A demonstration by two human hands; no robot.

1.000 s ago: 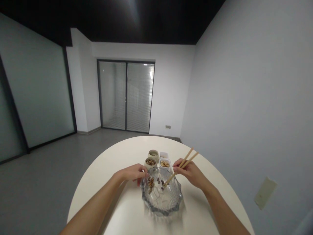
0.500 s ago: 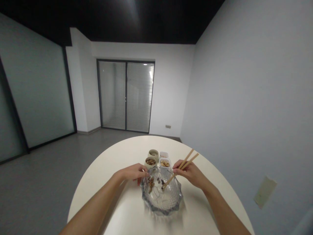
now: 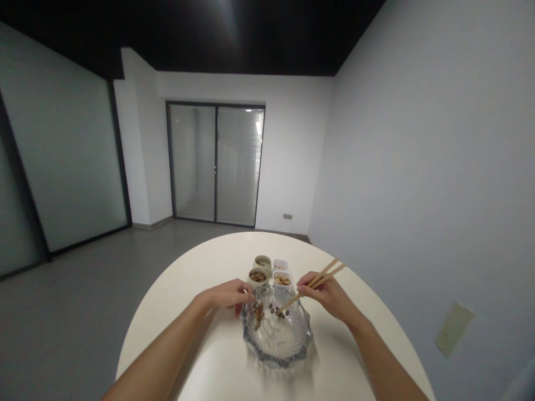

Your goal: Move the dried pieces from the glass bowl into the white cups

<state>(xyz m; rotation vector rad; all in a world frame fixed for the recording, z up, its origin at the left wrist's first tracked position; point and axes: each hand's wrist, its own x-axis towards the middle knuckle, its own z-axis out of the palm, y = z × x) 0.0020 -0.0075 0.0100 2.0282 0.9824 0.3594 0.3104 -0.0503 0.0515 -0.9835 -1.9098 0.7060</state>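
I sit at a round, pale tabletop [image 3: 200, 312] in a bare room: grey floor, white walls, a dark ceiling, a frosted glass partition on my left and a double glass door [image 3: 215, 164] with blinds at the far end. On the tabletop in front of me stands a cut-glass bowl [image 3: 276, 336] with a scalloped rim, holding a few dark bits and a small brown heap near its far left side. Just beyond it, close together, are four small cups [image 3: 271, 270], two round ones on the left and two square white ones on the right, some with brown pieces inside. My left hand [image 3: 229, 294] rests curled against the bowl's far left rim, its fingers bent around the edge. My right hand [image 3: 325, 291] is closed on a pair of wooden chopsticks [image 3: 311, 286], gripping them about mid-length. Their long axis runs on a slant: the tips point down and to the left into the bowl, among the dark bits, while the butt ends rise up and to the right past my knuckles
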